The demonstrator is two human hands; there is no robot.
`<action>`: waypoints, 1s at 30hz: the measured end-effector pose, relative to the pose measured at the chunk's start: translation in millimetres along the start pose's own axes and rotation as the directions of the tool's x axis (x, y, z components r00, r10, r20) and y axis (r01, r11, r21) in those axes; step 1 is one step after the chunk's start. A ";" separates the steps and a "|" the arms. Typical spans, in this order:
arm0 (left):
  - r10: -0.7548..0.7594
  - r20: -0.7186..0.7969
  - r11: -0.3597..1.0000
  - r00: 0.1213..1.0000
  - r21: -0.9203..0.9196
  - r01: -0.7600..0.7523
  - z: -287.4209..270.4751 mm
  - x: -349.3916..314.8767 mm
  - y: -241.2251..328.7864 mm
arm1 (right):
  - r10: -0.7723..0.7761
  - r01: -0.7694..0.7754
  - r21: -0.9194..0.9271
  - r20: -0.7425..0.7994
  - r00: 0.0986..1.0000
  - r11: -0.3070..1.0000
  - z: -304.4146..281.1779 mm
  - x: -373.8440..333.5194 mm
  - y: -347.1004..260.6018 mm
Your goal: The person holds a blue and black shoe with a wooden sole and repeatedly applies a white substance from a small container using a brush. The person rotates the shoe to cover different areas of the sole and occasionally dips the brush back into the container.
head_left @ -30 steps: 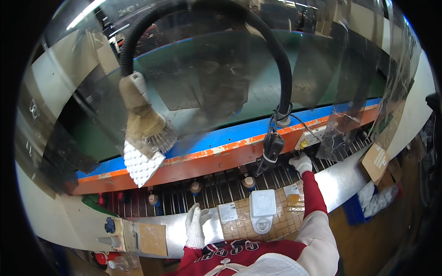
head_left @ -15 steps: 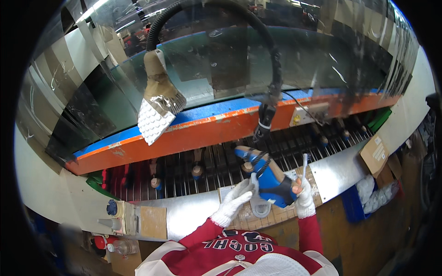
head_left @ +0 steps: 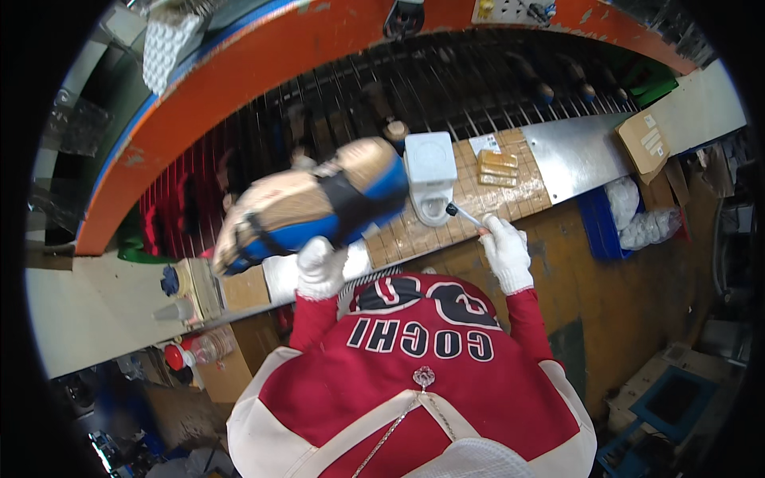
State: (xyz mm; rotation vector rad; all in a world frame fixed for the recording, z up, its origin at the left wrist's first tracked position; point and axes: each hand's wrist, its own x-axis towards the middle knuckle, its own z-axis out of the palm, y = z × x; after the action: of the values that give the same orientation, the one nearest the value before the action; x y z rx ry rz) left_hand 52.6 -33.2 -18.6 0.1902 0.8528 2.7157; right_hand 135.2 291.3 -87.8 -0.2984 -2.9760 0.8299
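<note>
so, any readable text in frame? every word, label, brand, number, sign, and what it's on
Red jersey: large dark lettering, legible, wording not copied out.
White label on the brown mat: too small to read.
Cardboard box at right: pale label, too small to read.
Shoe in the left hand: blurred, no text readable.

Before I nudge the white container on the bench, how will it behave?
The white container looks rigid, so it should keep its shape. Its boxy body would probably slide rather than roll. Any liquid in the open front cup might spill.
</note>
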 end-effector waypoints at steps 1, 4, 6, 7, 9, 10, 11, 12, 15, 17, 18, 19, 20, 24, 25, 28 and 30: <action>0.143 -0.091 0.988 0.986 0.079 -0.136 6.8 0.7 10.1 | 0.028 -0.027 -0.081 0.012 1.000 0.996 4.5 -2.8 -0.8; 0.496 -0.071 0.784 0.865 0.465 -0.411 31.2 13.1 29.9 | 0.058 -0.064 -0.163 -0.037 0.998 0.984 23.0 -1.5 -2.5; 0.667 0.141 0.430 0.731 0.729 -0.533 44.9 21.8 39.2 | 0.071 -0.083 -0.182 -0.073 0.995 0.980 33.8 3.8 -1.1; 0.701 0.244 0.284 0.670 0.766 -0.577 49.0 27.9 45.6 | 0.060 -0.082 -0.178 -0.123 0.991 0.981 38.9 8.8 -0.8; 0.733 0.354 0.108 0.581 0.783 -0.613 52.8 30.2 49.4 | 0.014 -0.047 -0.229 -0.145 0.989 0.972 46.0 19.8 -0.3; 0.759 0.371 0.047 0.535 0.788 -0.613 51.9 29.9 49.7 | -0.006 -0.033 -0.254 -0.154 0.988 0.967 49.0 25.4 -1.2; 0.798 0.328 0.084 0.506 0.770 -0.632 49.5 29.9 47.3 | -0.006 -0.035 -0.284 -0.142 0.990 0.958 51.7 29.9 -2.8; 0.809 0.286 0.114 0.513 0.781 -0.614 46.1 27.8 47.0 | 0.004 -0.040 -0.311 -0.117 0.993 0.950 53.7 33.9 -4.6; 0.823 0.257 0.084 0.506 0.827 -0.556 31.4 22.3 47.4 | 0.012 -0.036 -0.389 -0.062 0.998 0.920 57.9 41.9 -11.2; 0.812 0.339 -0.055 0.475 0.855 -0.516 20.4 21.4 51.5 | -0.025 -0.006 -0.449 -0.062 0.998 0.894 57.6 43.8 -13.5; 0.798 0.349 -0.057 0.492 0.856 -0.514 15.5 20.0 50.8 | -0.044 0.009 -0.479 -0.063 0.997 0.878 57.3 43.9 -14.0; 0.796 0.366 -0.089 0.482 0.859 -0.505 10.7 18.3 51.6 | -0.027 -0.004 -0.455 -0.063 0.998 0.890 56.9 43.6 -14.1; 0.787 0.371 -0.089 0.492 0.858 -0.506 6.3 16.5 51.2 | -0.011 -0.017 -0.432 -0.062 0.998 0.902 56.6 43.2 -13.9; 0.750 0.381 -0.075 0.540 0.861 -0.504 -7.6 5.9 51.2 | 0.017 -0.047 -0.431 -0.072 0.997 0.901 58.7 42.3 -14.8; 0.742 0.382 -0.070 0.550 0.861 -0.503 -10.1 3.0 51.7 | 0.016 -0.041 -0.458 -0.058 0.998 0.888 59.6 42.1 -15.3; 0.720 0.392 -0.063 0.573 0.859 -0.509 -15.6 -4.1 54.5 | 0.007 -0.025 -0.493 -0.038 0.999 0.869 60.1 40.6 -15.2; 0.706 0.406 -0.063 0.580 0.852 -0.520 -18.3 -5.8 55.3 | 0.042 -0.037 -0.457 0.003 0.999 0.889 58.1 37.8 -11.6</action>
State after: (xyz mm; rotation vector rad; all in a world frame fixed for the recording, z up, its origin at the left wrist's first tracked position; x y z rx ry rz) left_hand 41.5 -88.1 -1.9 0.7872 3.0906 2.3141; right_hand 91.0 259.3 -132.2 -0.3670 -3.1497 0.1122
